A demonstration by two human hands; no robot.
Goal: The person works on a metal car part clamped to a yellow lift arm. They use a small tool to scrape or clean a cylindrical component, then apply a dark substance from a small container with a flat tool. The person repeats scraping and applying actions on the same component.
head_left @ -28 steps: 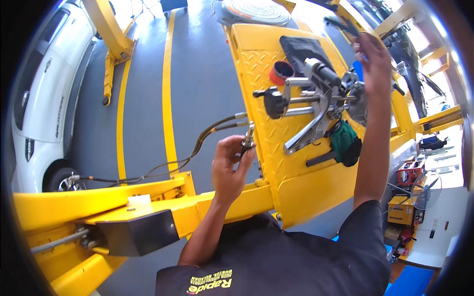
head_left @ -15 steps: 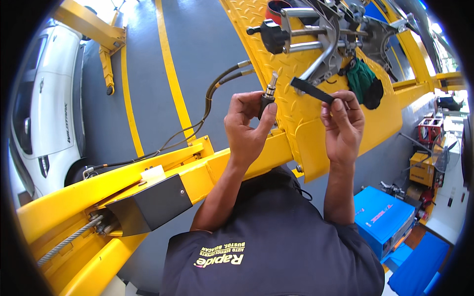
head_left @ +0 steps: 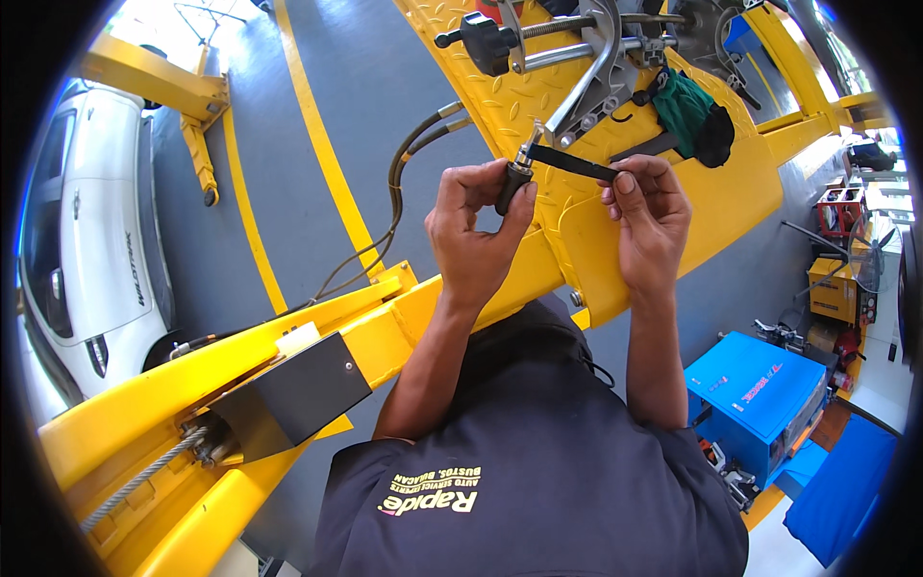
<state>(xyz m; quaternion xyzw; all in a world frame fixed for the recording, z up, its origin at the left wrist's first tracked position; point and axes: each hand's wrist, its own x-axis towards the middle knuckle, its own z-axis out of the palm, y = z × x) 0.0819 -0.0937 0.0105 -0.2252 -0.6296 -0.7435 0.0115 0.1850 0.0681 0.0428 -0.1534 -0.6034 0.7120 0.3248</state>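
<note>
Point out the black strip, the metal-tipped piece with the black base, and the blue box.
Black strip [head_left: 572,163]: head view, middle of its length.
Metal-tipped piece [head_left: 520,167]: head view, metal collar just above its black base.
Blue box [head_left: 744,397]: head view, top face.

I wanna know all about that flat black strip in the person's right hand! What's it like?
The black strip is long, narrow and flat, with a dark, dull surface; its material is hard to tell. The right hand pinches one end between thumb and fingers. It slopes up leftward above the yellow platform, its other end at the metal-tipped piece; whether they touch is unclear.
</note>
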